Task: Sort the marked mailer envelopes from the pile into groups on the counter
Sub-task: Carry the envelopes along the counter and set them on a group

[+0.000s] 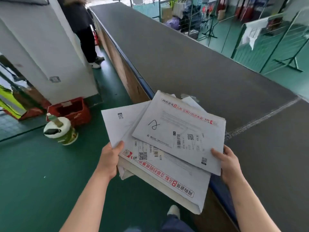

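Pile of mailers [160,166] held over near counter [209,67] edge, left hand [108,162] gripping left side, right hand [228,164] pinching top envelope [179,129] w/ pen mark; best: read mark, lift it alone, lay flat on counter.

Top mailer envelope [180,131] bears a handwritten "2" and red "8".

Both forearms outstretched, left grip [109,158] and right grip [228,162] thumbs-up, curled.
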Action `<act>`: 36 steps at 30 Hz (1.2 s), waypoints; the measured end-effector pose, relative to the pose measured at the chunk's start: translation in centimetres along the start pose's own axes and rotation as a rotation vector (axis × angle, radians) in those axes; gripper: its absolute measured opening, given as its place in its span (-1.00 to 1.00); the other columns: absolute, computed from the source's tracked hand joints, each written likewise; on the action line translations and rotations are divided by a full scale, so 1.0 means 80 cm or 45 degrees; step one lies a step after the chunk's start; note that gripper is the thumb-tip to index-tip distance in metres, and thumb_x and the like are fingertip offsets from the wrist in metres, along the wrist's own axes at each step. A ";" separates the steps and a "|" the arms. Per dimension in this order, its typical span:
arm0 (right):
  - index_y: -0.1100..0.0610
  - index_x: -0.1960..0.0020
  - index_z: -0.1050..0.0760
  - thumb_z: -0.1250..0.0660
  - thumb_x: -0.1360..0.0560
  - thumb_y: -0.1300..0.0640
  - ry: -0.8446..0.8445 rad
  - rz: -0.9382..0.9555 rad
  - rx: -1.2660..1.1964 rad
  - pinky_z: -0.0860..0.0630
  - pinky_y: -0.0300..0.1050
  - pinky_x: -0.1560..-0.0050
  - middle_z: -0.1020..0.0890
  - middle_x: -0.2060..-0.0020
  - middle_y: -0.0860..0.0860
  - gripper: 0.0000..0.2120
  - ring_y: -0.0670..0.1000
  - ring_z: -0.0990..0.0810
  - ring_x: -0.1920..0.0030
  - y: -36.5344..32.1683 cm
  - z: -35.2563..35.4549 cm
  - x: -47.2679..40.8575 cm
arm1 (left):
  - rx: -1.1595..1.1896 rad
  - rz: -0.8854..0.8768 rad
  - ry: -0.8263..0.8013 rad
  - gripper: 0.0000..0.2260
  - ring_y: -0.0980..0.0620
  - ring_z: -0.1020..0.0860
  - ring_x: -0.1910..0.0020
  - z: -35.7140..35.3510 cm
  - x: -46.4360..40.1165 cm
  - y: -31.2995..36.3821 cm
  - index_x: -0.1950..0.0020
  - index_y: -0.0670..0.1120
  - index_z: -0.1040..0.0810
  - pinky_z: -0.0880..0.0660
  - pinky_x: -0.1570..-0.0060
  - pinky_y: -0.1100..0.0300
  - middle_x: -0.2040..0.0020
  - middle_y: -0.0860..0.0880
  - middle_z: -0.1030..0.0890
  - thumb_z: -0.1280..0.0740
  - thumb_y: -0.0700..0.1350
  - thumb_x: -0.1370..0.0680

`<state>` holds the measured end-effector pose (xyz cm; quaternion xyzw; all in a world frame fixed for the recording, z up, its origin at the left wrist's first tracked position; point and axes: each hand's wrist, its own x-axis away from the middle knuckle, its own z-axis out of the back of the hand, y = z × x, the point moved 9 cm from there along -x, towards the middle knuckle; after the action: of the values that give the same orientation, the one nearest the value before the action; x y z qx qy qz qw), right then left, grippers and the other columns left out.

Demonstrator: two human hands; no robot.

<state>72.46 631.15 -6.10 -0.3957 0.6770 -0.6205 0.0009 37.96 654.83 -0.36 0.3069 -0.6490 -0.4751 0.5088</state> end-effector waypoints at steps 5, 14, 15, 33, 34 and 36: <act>0.20 -0.28 -0.50 -0.39 -0.53 0.42 0.033 -0.024 0.062 -0.69 0.18 0.09 -0.71 -0.12 0.21 -0.65 0.25 -0.74 0.00 -0.057 -0.012 -0.089 | -0.026 0.031 -0.095 -0.79 -0.23 -0.71 -0.04 -0.059 -0.123 0.043 -0.28 -0.21 -0.55 -0.65 0.07 -0.09 -0.09 -0.26 -0.70 -0.24 -0.16 -0.70; 0.23 -0.42 -0.39 -0.30 -0.62 0.38 0.683 0.054 -0.129 -0.68 -0.13 0.36 -0.65 -0.09 0.14 -0.62 0.06 -0.66 0.09 -0.113 0.029 -0.176 | -0.164 0.167 -0.379 -0.80 -0.26 -0.69 -0.09 -0.158 -0.349 0.075 -0.28 -0.16 -0.55 -0.62 -0.06 -0.24 -0.10 -0.20 -0.72 -0.23 -0.16 -0.70; 0.22 -0.43 -0.38 -0.29 -0.63 0.38 0.724 0.072 -0.166 -0.68 -0.14 0.34 -0.64 -0.05 0.11 -0.61 0.05 -0.66 0.09 -0.127 0.023 -0.185 | -0.199 0.181 -0.430 -0.81 -0.25 -0.69 -0.07 -0.172 -0.369 0.082 -0.27 -0.16 -0.56 -0.63 -0.03 -0.21 -0.08 -0.20 -0.72 -0.24 -0.16 -0.70; 0.13 -0.59 -0.20 -0.33 -0.65 0.01 1.076 -0.159 -0.034 -0.56 0.22 -0.23 -0.51 -0.30 0.01 -0.41 0.07 -0.53 -0.18 -0.168 0.010 -0.322 | -0.449 0.565 -0.846 -0.80 -0.36 -0.68 -0.05 -0.254 -0.527 0.023 -0.25 -0.23 -0.51 -0.61 -0.03 -0.26 -0.08 -0.31 -0.70 -0.30 -0.18 -0.66; 0.14 -0.60 -0.20 -0.33 -0.64 -0.03 1.094 -0.219 0.037 -0.51 0.24 -0.31 -0.50 -0.27 0.06 -0.38 0.08 -0.49 -0.16 -0.152 0.015 -0.313 | -0.459 0.581 -0.868 -0.80 -0.36 -0.68 -0.05 -0.258 -0.528 0.017 -0.25 -0.22 -0.51 -0.61 -0.04 -0.27 -0.08 -0.31 -0.70 -0.31 -0.18 -0.66; 0.15 -0.56 -0.28 -0.32 -0.64 -0.08 1.119 -0.278 0.112 -0.53 0.22 -0.31 -0.54 -0.23 0.12 -0.41 0.09 -0.52 -0.14 -0.117 0.022 -0.291 | -0.464 0.601 -0.893 -0.81 -0.36 -0.68 -0.05 -0.268 -0.524 0.008 -0.24 -0.21 -0.52 -0.60 -0.07 -0.29 -0.09 -0.31 -0.69 -0.31 -0.19 -0.65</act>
<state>94.32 642.92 -10.08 -0.1635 0.5404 -0.7542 -0.3353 70.72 685.49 -14.60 -0.1232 -0.7399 -0.5280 0.3982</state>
